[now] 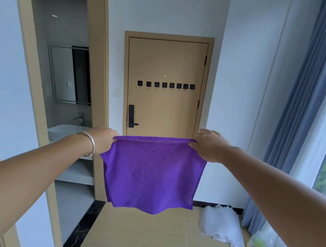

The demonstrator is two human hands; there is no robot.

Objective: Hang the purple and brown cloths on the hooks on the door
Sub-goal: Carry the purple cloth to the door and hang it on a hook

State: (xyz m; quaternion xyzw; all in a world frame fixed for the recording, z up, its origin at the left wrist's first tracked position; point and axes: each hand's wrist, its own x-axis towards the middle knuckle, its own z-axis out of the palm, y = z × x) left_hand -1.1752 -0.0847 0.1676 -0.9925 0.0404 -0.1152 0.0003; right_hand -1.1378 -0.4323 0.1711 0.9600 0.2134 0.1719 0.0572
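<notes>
A purple cloth (pixel 152 175) hangs spread out in front of me, stretched flat between both hands. My left hand (pixel 101 140), with a silver bangle on the wrist, grips its upper left corner. My right hand (pixel 208 146) pinches the upper right corner with thumb below and fingers over the top edge. Ahead stands a tan door (pixel 166 63) with a row of several black hooks (pixel 165 85) across its middle, all bare. The cloth is well short of the door and below hook height. No brown cloth is in view.
A black lever handle (pixel 131 116) sits on the door's left side. An open bathroom doorway with sink (pixel 66 130) and mirror is at left. White fabric (pixel 221 225) and a plastic bag (pixel 261 243) lie on the floor at right, beside blue curtains (pixel 297 110).
</notes>
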